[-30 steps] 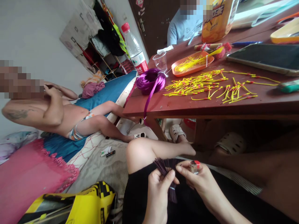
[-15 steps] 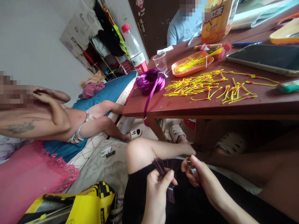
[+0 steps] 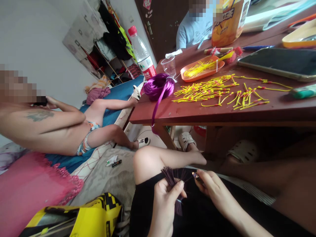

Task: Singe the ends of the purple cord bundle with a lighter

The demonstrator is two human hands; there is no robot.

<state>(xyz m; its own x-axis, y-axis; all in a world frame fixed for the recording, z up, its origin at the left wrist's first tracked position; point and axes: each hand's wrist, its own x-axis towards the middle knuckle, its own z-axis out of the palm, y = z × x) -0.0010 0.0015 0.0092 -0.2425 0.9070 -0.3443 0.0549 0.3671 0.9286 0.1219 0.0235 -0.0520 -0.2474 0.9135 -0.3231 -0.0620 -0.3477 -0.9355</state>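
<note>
The right hand (image 3: 210,185) has turned, its grip closed around a seemingly lit lighter (image 3: 197,177); the left hand (image 3: 166,198) clasps dark strands (image 3: 168,175) nearby.

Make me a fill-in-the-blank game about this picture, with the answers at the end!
1. The left hand holds thin dark strands, while the right hand holds a lit ____.
2. The cap on the plastic bottle is ____.
3. The coil of cord on the table is ____.
4. The orange tray holds ____ strings.

Missing words: lighter; red; purple; yellow.
</note>
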